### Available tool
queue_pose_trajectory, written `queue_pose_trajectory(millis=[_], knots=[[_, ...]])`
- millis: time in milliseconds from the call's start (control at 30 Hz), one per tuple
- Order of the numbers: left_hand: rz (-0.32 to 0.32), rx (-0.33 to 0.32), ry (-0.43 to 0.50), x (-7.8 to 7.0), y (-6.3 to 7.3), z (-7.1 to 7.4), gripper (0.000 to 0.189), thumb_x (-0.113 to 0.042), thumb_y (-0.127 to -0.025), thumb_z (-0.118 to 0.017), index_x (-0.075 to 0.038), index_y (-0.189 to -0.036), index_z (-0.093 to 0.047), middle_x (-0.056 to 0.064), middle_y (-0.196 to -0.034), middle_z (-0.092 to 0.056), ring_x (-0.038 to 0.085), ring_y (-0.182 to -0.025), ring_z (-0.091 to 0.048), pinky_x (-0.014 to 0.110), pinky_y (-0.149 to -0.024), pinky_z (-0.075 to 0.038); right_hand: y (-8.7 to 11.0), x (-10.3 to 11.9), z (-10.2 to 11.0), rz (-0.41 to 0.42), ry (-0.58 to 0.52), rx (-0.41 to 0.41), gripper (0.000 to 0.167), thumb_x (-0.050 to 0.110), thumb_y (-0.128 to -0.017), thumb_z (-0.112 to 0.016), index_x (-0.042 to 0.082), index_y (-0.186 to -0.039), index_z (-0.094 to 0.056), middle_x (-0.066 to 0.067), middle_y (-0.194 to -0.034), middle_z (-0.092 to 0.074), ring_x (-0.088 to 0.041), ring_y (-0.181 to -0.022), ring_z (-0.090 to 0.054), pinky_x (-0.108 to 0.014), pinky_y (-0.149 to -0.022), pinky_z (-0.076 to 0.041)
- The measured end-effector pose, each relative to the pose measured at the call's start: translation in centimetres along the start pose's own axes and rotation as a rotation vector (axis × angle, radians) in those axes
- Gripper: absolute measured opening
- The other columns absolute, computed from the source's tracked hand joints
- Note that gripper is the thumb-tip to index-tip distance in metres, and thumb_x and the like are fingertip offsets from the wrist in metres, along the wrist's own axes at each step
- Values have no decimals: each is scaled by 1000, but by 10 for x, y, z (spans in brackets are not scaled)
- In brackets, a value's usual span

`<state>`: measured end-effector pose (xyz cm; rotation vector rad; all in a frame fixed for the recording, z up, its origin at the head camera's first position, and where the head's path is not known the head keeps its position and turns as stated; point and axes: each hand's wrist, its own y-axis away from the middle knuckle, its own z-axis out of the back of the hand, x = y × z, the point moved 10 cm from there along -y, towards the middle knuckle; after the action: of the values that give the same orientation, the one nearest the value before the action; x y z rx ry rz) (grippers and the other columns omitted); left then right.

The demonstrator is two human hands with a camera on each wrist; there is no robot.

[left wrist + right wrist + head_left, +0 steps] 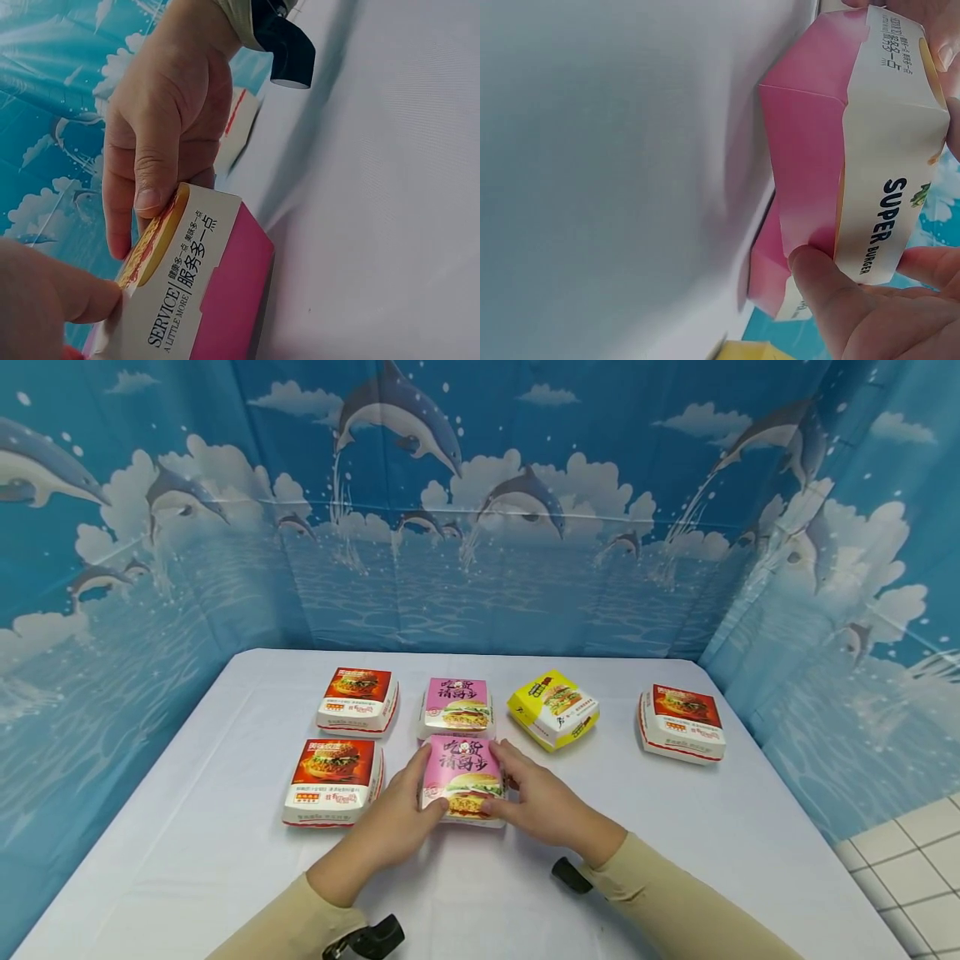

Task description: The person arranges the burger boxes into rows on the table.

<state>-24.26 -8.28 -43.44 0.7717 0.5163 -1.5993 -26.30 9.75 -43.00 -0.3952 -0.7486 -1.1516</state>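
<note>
Both hands hold a pink and white burger box (465, 772) at the middle of the table, one at each side. My left hand (401, 818) grips its left side, with the thumb at the near left corner of the lid. On the opposite side, my right hand (543, 797) has its thumb near the front and its fingers along the edge. The right wrist view shows "SUPER BURGER" on the box side (881, 217). Directly behind stands a second pink burger box (457, 708), right at the held one's far edge.
Two red and white burger boxes stand at left, one at the back (357, 702) and one nearer (332, 782), close to my left hand. A yellow burger box (553, 710) sits angled behind my right hand. Another red box (681, 724) is far right on the white-covered table (742, 860).
</note>
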Motion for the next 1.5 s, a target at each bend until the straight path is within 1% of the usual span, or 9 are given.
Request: queue_pose_trajectory(millis=[200, 400, 700, 900, 1100, 1300, 1500], knots=[[2, -4, 0, 2, 0, 1, 84, -32, -102, -67, -19, -170, -19, 17, -170, -35, 36, -157, -36, 60, -125, -33, -2, 2, -2, 15, 20, 4, 92, 32, -95, -80, 15, -168, -27, -11, -175, -23, -29, -159, -33, -49, -118, -45], [1, -6, -8, 2, 2, 2, 84, -31, -102, -67, -17, -170, -20, 18, -169, -36, 37, -156, -37, 61, -124, -34, -4, 2, -4, 8, 52, 7, 93, 34, -94, -81, 15, -168, -27, -10, -176, -24, -29, -160, -30, -50, -121, -42], [-4, -12, -23, 1, 5, 4, 82, -30, -102, -66, -15, -169, -22, 21, -168, -38, 40, -155, -38, 62, -124, -35, -6, 1, -7, -1, 93, 12, 90, 36, -95, -80, 18, -168, -30, -8, -176, -23, -30, -160, -31, -52, -122, -40], [-6, -13, -26, 2, 5, 4, 82, -30, -102, -65, -12, -169, -21, 21, -168, -37, 40, -155, -37, 61, -125, -33, -6, 3, -9, 2, 87, 26, 89, 35, -96, -78, 18, -168, -29, -8, -176, -22, -30, -161, -29, -52, -124, -38], [7, -4, -18, 5, 2, 2, 81, -30, -103, -64, -10, -169, -21, 21, -169, -35, 39, -157, -34, 61, -126, -31, -6, 3, -11, -1, 78, 42, 87, 37, -97, -76, 18, -168, -29, -7, -177, -20, -28, -162, -26, -51, -125, -35], [18, 4, -3, 8, 0, 1, 80, -31, -104, -62, -10, -169, -22, 19, -171, -32, 38, -159, -31, 62, -126, -29, -6, 4, -13, 4, 75, 53, 86, 38, -99, -74, 16, -168, -29, -7, -176, -21, -27, -162, -25, -51, -127, -33], [22, 6, 0, 10, 0, 1, 75, -31, -105, -59, -11, -168, -25, 18, -171, -32, 38, -159, -30, 62, -127, -27, -5, 3, -15, -14, 72, 65, 84, 38, -100, -73, 14, -167, -29, -9, -176, -23, -28, -162, -25, -51, -128, -31]])
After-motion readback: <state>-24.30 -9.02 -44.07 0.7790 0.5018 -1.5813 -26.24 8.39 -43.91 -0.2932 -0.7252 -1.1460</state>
